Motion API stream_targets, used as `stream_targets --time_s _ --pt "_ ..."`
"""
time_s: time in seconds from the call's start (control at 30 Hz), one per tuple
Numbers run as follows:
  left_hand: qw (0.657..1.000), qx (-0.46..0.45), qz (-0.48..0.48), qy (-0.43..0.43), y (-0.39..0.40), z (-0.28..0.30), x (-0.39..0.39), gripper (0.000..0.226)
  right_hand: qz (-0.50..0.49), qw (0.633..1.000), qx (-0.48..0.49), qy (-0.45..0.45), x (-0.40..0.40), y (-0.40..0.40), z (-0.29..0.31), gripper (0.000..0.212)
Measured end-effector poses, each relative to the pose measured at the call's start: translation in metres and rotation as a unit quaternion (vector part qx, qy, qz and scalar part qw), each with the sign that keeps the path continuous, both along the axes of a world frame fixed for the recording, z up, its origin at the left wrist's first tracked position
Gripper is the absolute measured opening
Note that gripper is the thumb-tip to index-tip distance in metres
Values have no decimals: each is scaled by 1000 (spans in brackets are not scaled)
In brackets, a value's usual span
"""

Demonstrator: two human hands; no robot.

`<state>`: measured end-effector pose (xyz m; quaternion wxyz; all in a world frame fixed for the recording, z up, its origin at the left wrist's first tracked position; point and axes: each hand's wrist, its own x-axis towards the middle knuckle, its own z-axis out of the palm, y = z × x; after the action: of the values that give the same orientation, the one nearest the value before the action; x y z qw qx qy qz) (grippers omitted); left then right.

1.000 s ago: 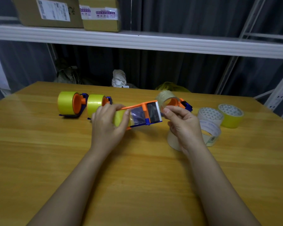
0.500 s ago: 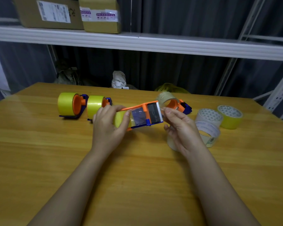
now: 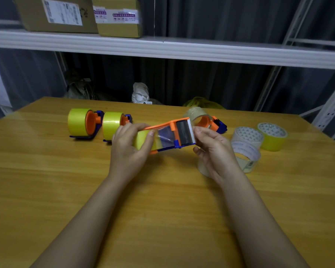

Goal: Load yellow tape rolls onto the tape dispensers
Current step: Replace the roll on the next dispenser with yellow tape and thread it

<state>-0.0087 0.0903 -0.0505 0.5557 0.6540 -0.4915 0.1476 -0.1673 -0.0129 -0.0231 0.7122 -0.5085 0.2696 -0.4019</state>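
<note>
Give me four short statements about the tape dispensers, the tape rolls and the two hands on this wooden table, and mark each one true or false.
1. The left hand grips the yellow tape roll on the held orange dispenser. True.
2. The right hand rests flat on the wooden table. False: its fingers are at the dispenser's toothed end.
3. Two loaded dispensers stand to the left. True.
4. Every loose roll is yellow. False: only one loose yellow roll; the others look white.

A single head-worn view looks forward and down across the wooden table (image 3: 46, 190) from its near edge, close above both forearms, facing the far edge and the shelf (image 3: 182, 50) behind
</note>
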Motion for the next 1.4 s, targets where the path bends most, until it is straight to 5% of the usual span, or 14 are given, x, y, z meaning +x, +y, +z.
stream_targets --time_s 0.5,0.8,1.03,1.4 --pt "992 -31 -26 118 -1 0 -4 24 18 998 -49 44 6 5 -5 20" --pt "992 -38 -1 118 -2 3 -3 10 -70 990 -126 -8 3 -3 -3 21" --pt "991 -22 16 131 -2 3 -4 6 -63 975 -209 43 4 6 -4 17" --pt "975 -8 29 220 -8 3 -5 20 -46 992 -99 66 7 -1 -8 24"
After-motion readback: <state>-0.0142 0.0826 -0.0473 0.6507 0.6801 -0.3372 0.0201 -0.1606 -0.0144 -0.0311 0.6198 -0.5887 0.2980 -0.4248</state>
